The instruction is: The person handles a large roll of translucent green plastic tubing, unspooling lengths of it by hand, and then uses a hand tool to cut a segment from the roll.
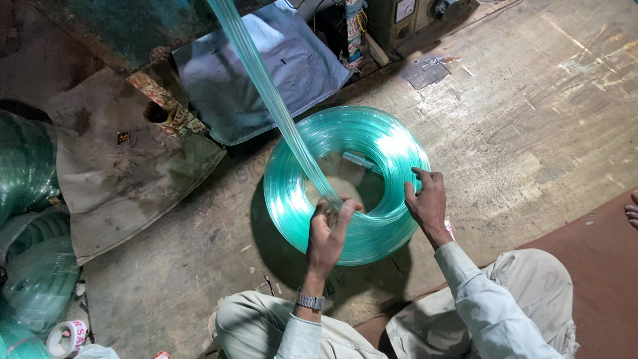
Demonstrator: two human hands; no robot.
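A ring-shaped coil of clear green plastic tubing (372, 143) lies flat on the worn floor in front of me. A band of the same tubing (266, 86) runs from the top of the view down to the coil's near side. My left hand (327, 233), a metal watch on its wrist, grips this band where it meets the coil. My right hand (426, 199) rests on the coil's right rim, fingers curled over its outer edge. My knees in light trousers frame the bottom of the view.
More green tubing coils (30, 219) are stacked at the left edge, with a roll of tape (66, 338) below them. A grey sack (126, 166) and a blue-grey plastic sheet (259, 66) lie behind the coil. A machine (412, 20) stands at the top. Another person's toes (631, 209) show at right.
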